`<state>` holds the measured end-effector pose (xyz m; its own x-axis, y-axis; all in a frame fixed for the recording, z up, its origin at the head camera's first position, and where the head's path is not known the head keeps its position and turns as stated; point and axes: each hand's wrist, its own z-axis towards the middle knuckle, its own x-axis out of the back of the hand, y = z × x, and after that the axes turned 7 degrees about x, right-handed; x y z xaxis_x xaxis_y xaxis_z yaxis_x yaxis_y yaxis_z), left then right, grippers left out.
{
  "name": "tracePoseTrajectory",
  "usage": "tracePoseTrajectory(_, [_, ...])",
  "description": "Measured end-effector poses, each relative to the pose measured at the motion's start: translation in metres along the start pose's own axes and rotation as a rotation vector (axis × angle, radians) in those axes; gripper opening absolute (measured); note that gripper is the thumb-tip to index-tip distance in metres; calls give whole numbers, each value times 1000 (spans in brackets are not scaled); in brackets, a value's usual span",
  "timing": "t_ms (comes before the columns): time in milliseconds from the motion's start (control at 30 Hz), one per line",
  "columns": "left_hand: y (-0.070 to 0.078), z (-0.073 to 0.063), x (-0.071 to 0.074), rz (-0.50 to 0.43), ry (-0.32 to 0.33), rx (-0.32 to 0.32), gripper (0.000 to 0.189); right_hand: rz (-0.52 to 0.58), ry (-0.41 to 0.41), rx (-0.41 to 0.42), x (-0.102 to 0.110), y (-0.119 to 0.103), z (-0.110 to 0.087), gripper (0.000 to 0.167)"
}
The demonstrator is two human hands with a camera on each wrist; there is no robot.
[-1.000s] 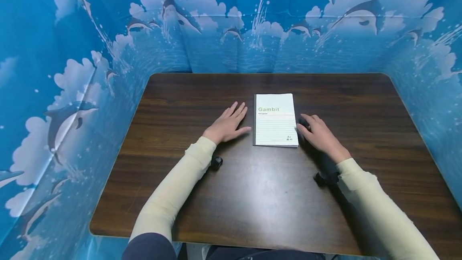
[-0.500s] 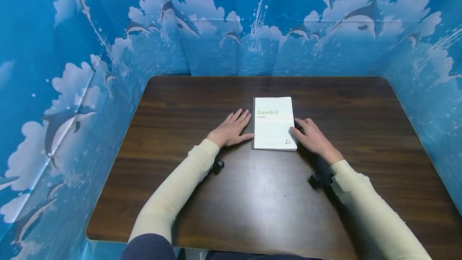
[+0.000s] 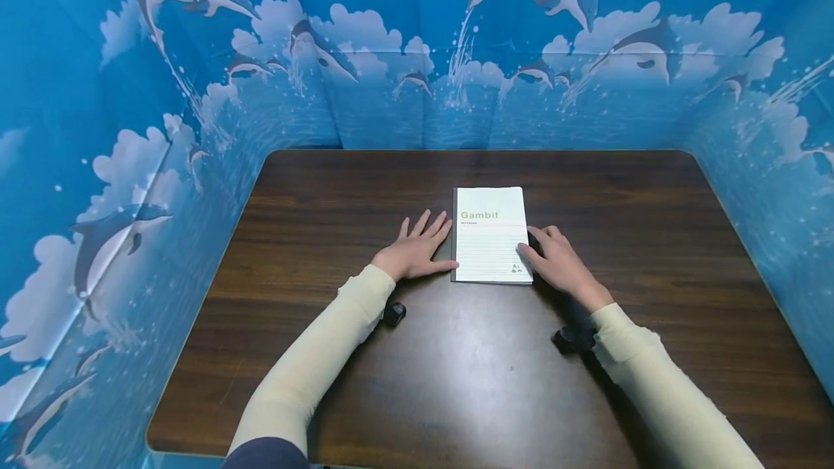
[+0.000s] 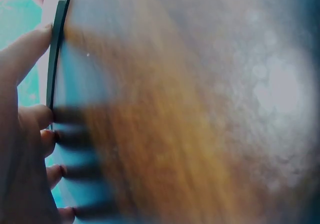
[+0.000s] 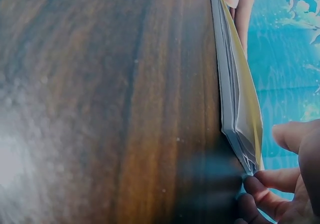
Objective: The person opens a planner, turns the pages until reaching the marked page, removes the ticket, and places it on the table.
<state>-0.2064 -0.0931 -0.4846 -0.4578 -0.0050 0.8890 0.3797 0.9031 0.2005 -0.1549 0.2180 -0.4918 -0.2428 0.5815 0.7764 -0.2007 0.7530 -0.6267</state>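
A closed notebook (image 3: 489,237) with a pale cover reading "Gambit" lies on the table, its dark spine to the left. My left hand (image 3: 415,250) rests on the wood beside it with fingers spread, and the thumb touches the spine. In the left wrist view that thumb (image 4: 30,49) meets the dark spine strip (image 4: 56,49). At the opposite edge is my right hand (image 3: 562,259), its thumb over the cover's lower right. In the right wrist view the index finger (image 5: 277,179) touches the page corner, while the thumb (image 5: 290,135) stands apart from the cover, which bulges slightly off the pages.
The dark wood-grain table (image 3: 313,194) stretches around both hands, with a glare patch near its front. A blue curtain (image 3: 391,114) printed with dolphins borders the back and sides. Small black devices (image 3: 394,313) sit under both wrists.
My left thumb has come up against the notebook's spine. My right hand has shifted left, bringing its thumb over the cover. The whole head view has slid downward slightly.
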Motion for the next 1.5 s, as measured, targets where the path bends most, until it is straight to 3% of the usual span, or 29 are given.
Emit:
tracePoseTrajectory(200, [2, -2, 4, -2, 18, -11, 97, -9, 6, -10, 3, -5, -2, 71])
tracePoseTrajectory(767, [1, 1, 12, 15, 55, -3, 96, 125, 24, -28, 17, -15, 5, 71])
tracePoseTrajectory(1033, [0, -4, 3, 22, 28, -4, 97, 144, 17, -55, 6, -14, -1, 65])
tracePoseTrajectory(1333, [-2, -4, -2, 22, 31, -7, 95, 188, 149, -56, 3, -13, -2, 42])
tracePoseTrajectory(1500, [-1, -7, -5, 0, 30, -15, 95, 221, 133, -54, -1, -13, -3, 36])
